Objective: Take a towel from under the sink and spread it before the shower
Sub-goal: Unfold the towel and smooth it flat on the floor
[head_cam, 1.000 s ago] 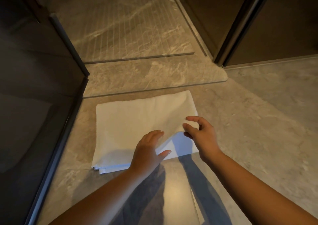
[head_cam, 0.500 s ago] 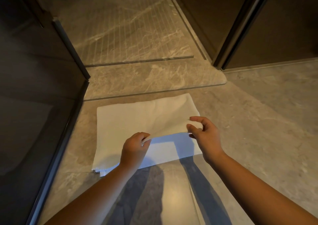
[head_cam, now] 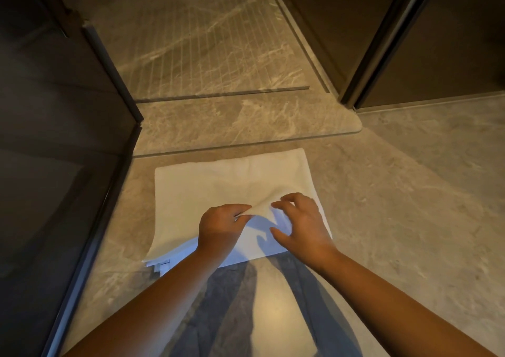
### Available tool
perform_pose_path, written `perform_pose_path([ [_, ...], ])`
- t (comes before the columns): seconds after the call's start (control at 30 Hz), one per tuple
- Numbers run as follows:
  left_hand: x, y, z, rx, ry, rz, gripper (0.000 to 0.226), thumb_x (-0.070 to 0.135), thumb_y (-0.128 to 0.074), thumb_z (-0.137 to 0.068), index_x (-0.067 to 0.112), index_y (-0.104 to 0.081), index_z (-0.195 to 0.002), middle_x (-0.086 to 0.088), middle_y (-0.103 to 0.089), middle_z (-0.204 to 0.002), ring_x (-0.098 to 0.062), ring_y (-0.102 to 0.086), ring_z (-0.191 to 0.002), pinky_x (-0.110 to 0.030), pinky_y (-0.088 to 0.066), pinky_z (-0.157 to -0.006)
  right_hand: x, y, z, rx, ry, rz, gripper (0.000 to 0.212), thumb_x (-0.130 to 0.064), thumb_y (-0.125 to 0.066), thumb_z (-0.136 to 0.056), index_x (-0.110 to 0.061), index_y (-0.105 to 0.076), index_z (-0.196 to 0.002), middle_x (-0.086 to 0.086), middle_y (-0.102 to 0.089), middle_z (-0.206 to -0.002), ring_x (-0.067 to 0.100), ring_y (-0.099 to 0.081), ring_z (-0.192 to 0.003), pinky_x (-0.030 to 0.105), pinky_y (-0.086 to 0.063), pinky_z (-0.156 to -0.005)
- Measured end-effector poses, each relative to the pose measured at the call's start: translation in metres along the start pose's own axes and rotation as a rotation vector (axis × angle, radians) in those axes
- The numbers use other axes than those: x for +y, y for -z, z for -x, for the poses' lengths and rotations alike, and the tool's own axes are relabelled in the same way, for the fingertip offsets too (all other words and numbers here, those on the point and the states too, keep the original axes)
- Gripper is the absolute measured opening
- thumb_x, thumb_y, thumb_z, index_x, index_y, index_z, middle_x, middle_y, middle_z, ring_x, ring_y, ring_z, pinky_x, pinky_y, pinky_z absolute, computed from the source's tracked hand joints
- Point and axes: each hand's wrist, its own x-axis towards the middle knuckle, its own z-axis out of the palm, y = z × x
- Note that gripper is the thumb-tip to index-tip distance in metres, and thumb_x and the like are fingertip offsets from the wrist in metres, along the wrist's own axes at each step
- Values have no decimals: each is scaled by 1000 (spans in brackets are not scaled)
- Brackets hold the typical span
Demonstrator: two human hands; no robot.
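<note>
Fetch looks done: towel (head_cam: 218,187) on the floor (head_cam: 396,192) just before the shower sill (head_cam: 246,123) but folded in layers, our left hand (head_cam: 218,227) pinching the top layer's edge, right hand (head_cam: 302,227) spread open on it, unfolding left.

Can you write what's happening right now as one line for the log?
step: unfolding | towel: folded, on floor before shower | left hand: pinching top layer | right hand: open over towel

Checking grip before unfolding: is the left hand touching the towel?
Touching. The head view shows the left hand pinching a raised fold of the towel.
</note>
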Motion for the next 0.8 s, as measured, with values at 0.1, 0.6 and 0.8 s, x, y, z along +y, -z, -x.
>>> perform_pose_path([
  [0.1,0,3,1,7,-20,19,19,25,-62,-86,18,-71,-101,-1,-73,-102,-17,-65,-94,-20,-44,-78,-7,-10,-2,24,41,4,42,-22,-68,-79,-8,-57,-118,14,-57,-121,31,-51,-112,34,-37,-97],
  [0.6,-12,28,24,118,-142,75,13,11,-74,-75,8,-74,-88,-6,-74,-89,-8,-63,-78,2,-39,-70,-13,-21,-22,18,53,-100,17,-20,-57,-88,-10,-65,-98,9,-68,-99,25,-62,-87,31,-47,-75],
  [0.8,-29,23,54,209,-316,-13,14,17,-72,-74,13,-73,-88,-1,-73,-84,-7,-61,-85,-16,-48,-73,-14,-16,-30,108,-109,-256,11,-20,-58,-88,-12,-65,-89,7,-68,-85,23,-61,-76,33,-48,-69],
])
